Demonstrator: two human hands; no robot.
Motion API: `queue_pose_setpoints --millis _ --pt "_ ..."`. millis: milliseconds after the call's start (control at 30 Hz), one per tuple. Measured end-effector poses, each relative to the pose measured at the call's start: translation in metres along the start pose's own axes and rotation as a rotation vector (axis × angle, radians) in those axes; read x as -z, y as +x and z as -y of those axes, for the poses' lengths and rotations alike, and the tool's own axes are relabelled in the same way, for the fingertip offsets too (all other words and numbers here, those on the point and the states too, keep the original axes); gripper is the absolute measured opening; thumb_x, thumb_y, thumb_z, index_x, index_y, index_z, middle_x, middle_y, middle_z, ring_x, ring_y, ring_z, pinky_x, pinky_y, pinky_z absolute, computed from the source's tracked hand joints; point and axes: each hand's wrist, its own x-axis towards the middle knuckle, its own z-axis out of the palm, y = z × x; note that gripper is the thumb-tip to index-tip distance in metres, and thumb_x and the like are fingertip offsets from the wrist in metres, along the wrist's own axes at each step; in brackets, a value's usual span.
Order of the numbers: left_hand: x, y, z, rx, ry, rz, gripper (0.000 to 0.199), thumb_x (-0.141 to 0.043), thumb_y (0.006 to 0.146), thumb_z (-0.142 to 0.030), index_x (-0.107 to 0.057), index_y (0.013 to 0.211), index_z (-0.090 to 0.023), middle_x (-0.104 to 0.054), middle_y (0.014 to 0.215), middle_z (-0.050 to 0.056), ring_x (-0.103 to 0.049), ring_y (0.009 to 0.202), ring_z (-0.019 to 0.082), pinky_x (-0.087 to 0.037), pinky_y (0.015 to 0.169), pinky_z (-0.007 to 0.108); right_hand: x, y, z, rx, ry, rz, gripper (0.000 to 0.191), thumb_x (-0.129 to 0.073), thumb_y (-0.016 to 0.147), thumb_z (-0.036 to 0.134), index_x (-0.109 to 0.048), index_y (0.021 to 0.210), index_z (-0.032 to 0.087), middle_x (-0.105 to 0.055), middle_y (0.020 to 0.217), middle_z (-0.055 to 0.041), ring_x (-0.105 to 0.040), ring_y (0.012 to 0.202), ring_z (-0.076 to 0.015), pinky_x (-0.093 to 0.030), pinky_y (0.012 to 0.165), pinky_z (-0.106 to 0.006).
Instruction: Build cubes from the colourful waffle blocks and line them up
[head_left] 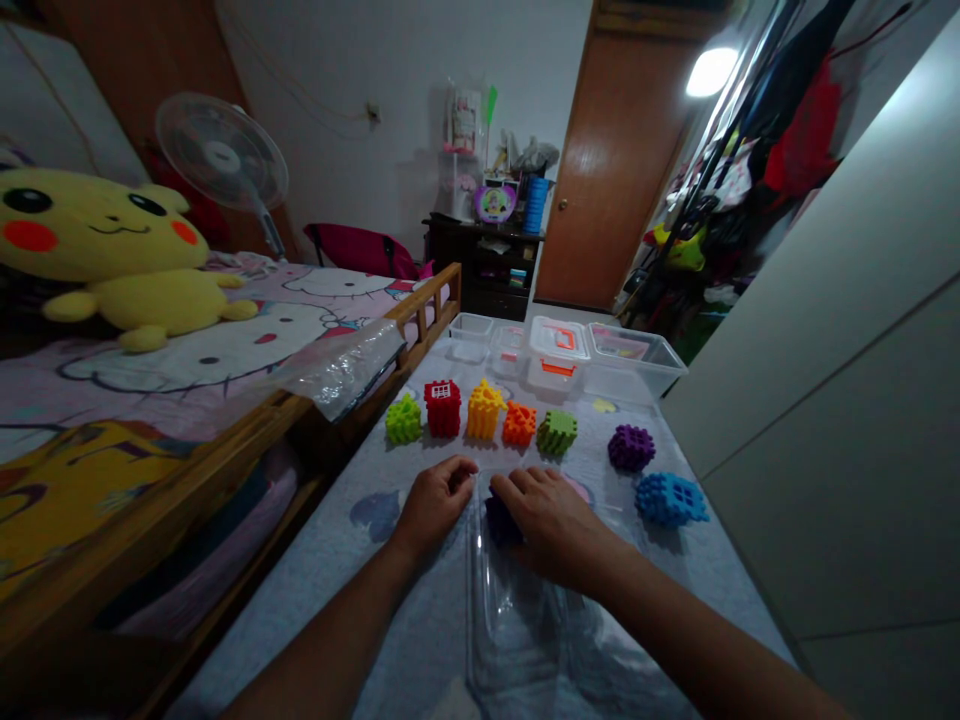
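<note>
A clear plastic tray point(517, 630) lies in front of me on the cloth-covered table. My right hand point(551, 520) reaches over its far end, fingers wrapped round a dark blue or purple block piece point(499, 520). Beside the tray's far left corner is my left hand point(439, 500), its fingers curled together; whether they pinch the rim or anything small cannot be made out. Beyond my hands stand a lime block point(404, 420), a red one point(442, 410), a yellow one point(484, 412), an orange one point(519, 425) and a green one point(556, 433).
A purple block point(631, 448) and a blue block point(671, 500) sit at the right. Clear containers, including a lidded box point(556, 355) with orange latches, line the table's far end. A wooden bed rail point(225, 460) runs along the left; a white cabinet point(840, 400) borders the right.
</note>
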Motion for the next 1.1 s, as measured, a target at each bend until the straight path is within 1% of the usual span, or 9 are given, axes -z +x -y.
queue_pose_setpoints --millis 100,267,367,433,500,567,700,900,1100 --pt "0.000 0.000 -0.001 0.012 -0.008 0.013 0.017 -0.054 0.079 -0.027 -0.063 0.089 -0.017 -0.065 0.074 0.000 -0.060 0.068 0.016 -0.045 0.066 0.025 0.004 -0.004 0.001 -0.025 0.030 -0.002 0.054 -0.072 0.069 0.032 -0.050 0.118 0.021 -0.062 0.106 -0.0086 -0.057 0.095 -0.0273 -0.042 0.082 -0.038" --pt "-0.001 -0.002 0.000 0.010 0.001 0.024 0.018 -0.054 0.080 -0.029 -0.063 0.090 -0.017 -0.066 0.076 0.000 -0.060 0.069 0.016 -0.045 0.066 0.025 0.027 -0.017 -0.014 0.020 0.193 -0.041 0.071 -0.074 0.066 0.051 -0.050 0.125 0.019 -0.062 0.114 -0.0107 -0.057 0.102 -0.0288 -0.042 0.087 -0.039" --pt "-0.002 -0.002 -0.001 0.007 0.014 0.037 0.017 -0.054 0.080 -0.028 -0.063 0.089 -0.017 -0.066 0.076 0.001 -0.060 0.069 0.016 -0.044 0.066 0.025 0.042 -0.005 -0.040 -0.029 0.239 -0.124 0.051 -0.063 0.081 0.045 -0.052 0.122 0.017 -0.063 0.114 -0.0112 -0.057 0.104 -0.0253 -0.042 0.087 -0.034" --pt "-0.002 -0.002 -0.002 0.010 0.013 0.035 0.017 -0.054 0.079 -0.028 -0.063 0.087 -0.016 -0.065 0.076 0.001 -0.060 0.070 0.016 -0.044 0.067 0.025 0.045 0.016 -0.059 -0.129 0.139 -0.171 0.039 -0.057 0.084 0.039 -0.056 0.115 0.015 -0.064 0.110 -0.0127 -0.057 0.105 -0.0261 -0.040 0.090 -0.036" --pt "-0.001 -0.003 -0.004 0.013 0.008 0.033 0.016 -0.054 0.080 -0.027 -0.063 0.086 -0.016 -0.064 0.074 0.001 -0.059 0.069 0.016 -0.043 0.066 0.024 0.040 0.042 -0.075 -0.207 0.022 -0.158 0.048 -0.062 0.079 0.039 -0.053 0.120 0.015 -0.062 0.118 -0.0145 -0.052 0.114 -0.0299 -0.036 0.096 -0.041" --pt "-0.001 -0.003 -0.006 0.012 0.008 0.033 0.016 -0.053 0.080 -0.027 -0.063 0.085 -0.016 -0.062 0.071 0.000 -0.058 0.067 0.015 -0.043 0.064 0.024 0.029 0.068 -0.085 -0.255 -0.038 -0.048 0.077 -0.074 0.067 0.043 -0.043 0.132 0.014 -0.054 0.130 -0.0186 -0.043 0.126 -0.0343 -0.030 0.102 -0.045" --pt "-0.001 -0.003 -0.005 0.014 0.005 0.033 0.016 -0.053 0.078 -0.025 -0.063 0.085 -0.016 -0.062 0.070 0.000 -0.057 0.066 0.015 -0.043 0.064 0.024 0.005 0.105 -0.088 -0.269 -0.049 0.089 0.106 -0.082 0.053 0.043 -0.029 0.140 0.015 -0.050 0.135 -0.0213 -0.035 0.132 -0.0383 -0.022 0.107 -0.051" --pt "-0.002 -0.002 -0.003 0.034 -0.034 0.022 0.016 -0.055 0.076 -0.027 -0.065 0.084 -0.016 -0.062 0.067 0.000 -0.057 0.065 0.015 -0.044 0.065 0.025 -0.007 0.122 -0.085 -0.301 -0.067 0.143 0.099 -0.083 0.047 0.033 -0.036 0.131 0.010 -0.065 0.111 -0.0211 -0.053 0.114 -0.0371 -0.029 0.103 -0.048" --pt "-0.001 -0.001 -0.001 0.021 -0.008 0.046 0.016 -0.053 0.077 -0.024 -0.064 0.085 -0.017 -0.063 0.069 0.000 -0.057 0.065 0.015 -0.042 0.064 0.024 -0.011 0.124 -0.089 -0.297 -0.100 0.140 0.093 -0.080 0.051 0.031 -0.036 0.130 0.014 -0.066 0.112 -0.0195 -0.052 0.115 -0.0382 -0.034 0.097 -0.048"
